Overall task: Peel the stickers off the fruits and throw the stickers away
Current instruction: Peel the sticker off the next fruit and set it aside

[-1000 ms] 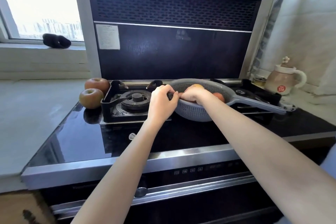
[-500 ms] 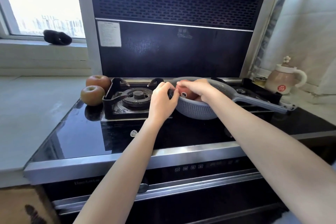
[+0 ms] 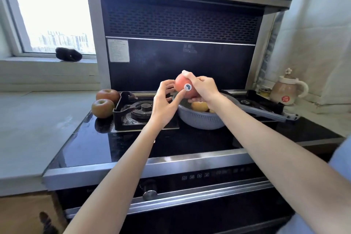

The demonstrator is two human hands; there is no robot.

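R hand [image 3: 204,88] grips a red apple [image 3: 182,83], held up above the grey colander [image 3: 201,118] w/ fingers wrapped round its right side and top. Round white sticker [image 3: 187,87] w/ a dark blue mark sits on the apple's near face. L hand [image 3: 165,100] is open, fingers spread; its thumb tip touches the sticker's lower left edge, other fingers just beside the apple's left side. Colander sits on the black stove top [image 3: 190,144], right of the gas burner [image 3: 141,109], handle pointing right. Inside it, a yellow-orange fruit [image 3: 199,106], partly hidden by the R wrist. Two brownish-red apples [image 3: 103,107] touch each other at the stove's left edge, beside the table [image 3: 38,129]. Beige kettle [image 3: 287,91] far right.
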